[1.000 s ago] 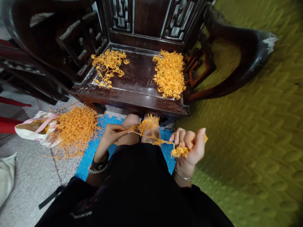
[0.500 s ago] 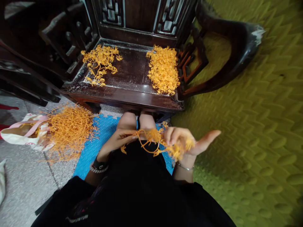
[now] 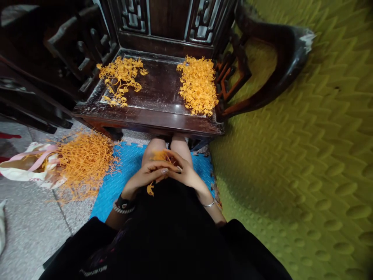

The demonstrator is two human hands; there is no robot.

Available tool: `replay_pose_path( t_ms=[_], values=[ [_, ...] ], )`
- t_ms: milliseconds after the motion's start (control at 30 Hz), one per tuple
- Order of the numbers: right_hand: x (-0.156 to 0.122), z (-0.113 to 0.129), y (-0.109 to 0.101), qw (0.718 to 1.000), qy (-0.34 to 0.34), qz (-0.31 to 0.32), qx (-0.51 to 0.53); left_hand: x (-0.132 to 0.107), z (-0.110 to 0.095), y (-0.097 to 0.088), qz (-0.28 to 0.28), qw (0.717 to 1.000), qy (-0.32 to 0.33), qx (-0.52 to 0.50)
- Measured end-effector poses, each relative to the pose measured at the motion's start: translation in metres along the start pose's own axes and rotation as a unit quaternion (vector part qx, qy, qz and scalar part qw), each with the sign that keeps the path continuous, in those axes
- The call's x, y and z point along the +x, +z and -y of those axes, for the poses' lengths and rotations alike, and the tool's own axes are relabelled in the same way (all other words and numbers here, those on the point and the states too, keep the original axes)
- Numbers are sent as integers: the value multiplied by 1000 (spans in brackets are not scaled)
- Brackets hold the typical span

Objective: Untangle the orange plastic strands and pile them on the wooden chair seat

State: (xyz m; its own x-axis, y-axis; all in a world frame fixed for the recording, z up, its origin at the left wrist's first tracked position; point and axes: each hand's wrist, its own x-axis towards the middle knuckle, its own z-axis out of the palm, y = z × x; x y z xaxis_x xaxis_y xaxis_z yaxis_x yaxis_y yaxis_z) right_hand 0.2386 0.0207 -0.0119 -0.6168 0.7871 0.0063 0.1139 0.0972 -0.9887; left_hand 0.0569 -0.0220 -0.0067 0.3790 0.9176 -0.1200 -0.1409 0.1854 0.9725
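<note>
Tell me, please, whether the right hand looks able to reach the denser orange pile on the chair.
Probably yes: no visible barrier rises between the right hand and the denser orange pile, though that hand is close around some orange strands.

Work Position and Material Layout

Left hand (image 3: 147,174) holds orange strands (image 3: 160,156); right hand (image 3: 184,172) meets it. Far chair seat (image 3: 160,91): sparse orange cluster (image 3: 124,74) left, dense cluster (image 3: 198,86) right. Left floor (image 3: 32,217): loose orange heap (image 3: 87,163) against white bag (image 3: 17,175).

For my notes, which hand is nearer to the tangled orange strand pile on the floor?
Left. The left hand is to the right of the orange strand pile; the right hand is farther right, away from it.
</note>
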Motion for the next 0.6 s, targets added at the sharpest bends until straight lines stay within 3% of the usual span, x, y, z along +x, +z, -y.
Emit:
replay_pose_path(
  t_ms=[100, 233, 400, 467, 533, 600],
  values=[
    [3, 5, 1, 1000, -9, -10, -17, -13, -11, -8, -40, 999, 5, -35],
    [4, 11, -7, 997, 11, -71, 12, -17, -12, -27, -130, 987, 16, -91],
    [5, 5, -3, 971, 99, -126, 180, 1, 4, -28, -270, 952, 81, -117],
    [6, 3, 1, 963, 102, -143, 206, 3, 6, -18, -218, 966, 94, -106],
    [6, 3, 2, 964, 90, -153, 196, 2, 7, -7, -113, 987, 67, -97],
    [6, 4, 1, 969, 70, -161, 175, 1, 8, 1, -64, 996, 38, -56]
  ],
)
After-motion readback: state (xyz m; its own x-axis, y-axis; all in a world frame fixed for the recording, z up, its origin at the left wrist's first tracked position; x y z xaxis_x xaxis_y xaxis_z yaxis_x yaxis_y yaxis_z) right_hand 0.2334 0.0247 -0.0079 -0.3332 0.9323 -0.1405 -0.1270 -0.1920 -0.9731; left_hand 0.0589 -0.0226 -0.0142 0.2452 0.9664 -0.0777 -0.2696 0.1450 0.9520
